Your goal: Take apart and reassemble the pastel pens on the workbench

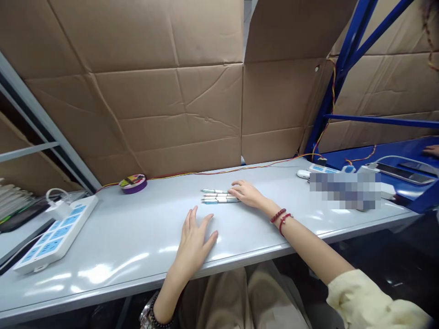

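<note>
my left hand (195, 240) is on the near side, back up, fingers spread and pointing far, thumb standing apart to the right. my right hand (249, 194) is farther off and to the right, back up, fingers pointing left, slightly bent; their closure cannot be confirmed. my right forearm (313, 246) extends from near right, bare to the elbow area.

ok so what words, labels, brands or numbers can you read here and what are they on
No text can be read for certain.
Pens by the right hand: any print is too small to read.
Purple roll: its colourful top looks printed, but too blurred to read.
White power strip at left: no legible marking.
Pixelated patch at right: nothing under it can be read.
</note>
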Demonstrator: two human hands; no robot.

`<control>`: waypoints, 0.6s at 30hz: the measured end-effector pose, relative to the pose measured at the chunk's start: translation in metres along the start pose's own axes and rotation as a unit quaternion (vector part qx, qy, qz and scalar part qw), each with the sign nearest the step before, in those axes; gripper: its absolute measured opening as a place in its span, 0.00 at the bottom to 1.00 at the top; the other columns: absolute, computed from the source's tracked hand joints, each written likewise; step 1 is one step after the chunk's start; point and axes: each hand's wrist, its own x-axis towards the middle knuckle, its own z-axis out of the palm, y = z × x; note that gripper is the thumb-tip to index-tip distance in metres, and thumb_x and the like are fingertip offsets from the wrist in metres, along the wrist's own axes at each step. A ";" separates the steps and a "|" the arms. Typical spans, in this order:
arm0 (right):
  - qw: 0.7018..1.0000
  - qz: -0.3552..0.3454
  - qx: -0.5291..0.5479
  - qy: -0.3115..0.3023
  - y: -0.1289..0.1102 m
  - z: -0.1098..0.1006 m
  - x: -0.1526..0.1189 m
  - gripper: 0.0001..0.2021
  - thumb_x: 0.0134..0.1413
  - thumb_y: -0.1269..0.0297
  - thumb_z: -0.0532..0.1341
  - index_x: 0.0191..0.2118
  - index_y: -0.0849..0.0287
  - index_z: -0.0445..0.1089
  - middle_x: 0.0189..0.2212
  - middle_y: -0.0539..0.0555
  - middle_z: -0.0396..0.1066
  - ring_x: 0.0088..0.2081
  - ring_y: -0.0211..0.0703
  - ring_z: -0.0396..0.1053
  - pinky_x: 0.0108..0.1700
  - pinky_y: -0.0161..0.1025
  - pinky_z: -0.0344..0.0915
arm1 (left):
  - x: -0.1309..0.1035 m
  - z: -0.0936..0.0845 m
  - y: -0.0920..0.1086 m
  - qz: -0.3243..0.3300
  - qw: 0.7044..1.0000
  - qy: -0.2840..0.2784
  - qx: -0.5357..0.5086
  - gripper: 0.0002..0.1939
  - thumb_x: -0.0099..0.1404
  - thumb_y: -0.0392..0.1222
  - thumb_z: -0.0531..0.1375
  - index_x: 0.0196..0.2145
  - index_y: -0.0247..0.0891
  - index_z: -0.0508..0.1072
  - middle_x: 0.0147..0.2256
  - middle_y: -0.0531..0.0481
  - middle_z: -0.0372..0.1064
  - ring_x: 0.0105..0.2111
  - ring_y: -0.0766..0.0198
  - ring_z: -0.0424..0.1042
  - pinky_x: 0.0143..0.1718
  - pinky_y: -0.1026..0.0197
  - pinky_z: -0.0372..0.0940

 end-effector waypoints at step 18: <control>0.994 -0.023 0.105 -0.037 0.018 0.005 0.000 0.18 0.57 0.59 0.56 0.51 0.58 0.67 0.48 0.57 0.67 0.48 0.46 0.65 0.50 0.40 0.61 | 0.000 0.000 0.001 0.010 1.000 -0.011 0.021 0.20 0.66 0.47 0.50 0.55 0.41 0.63 0.62 0.39 0.38 0.62 0.42 0.38 0.57 0.39 0.48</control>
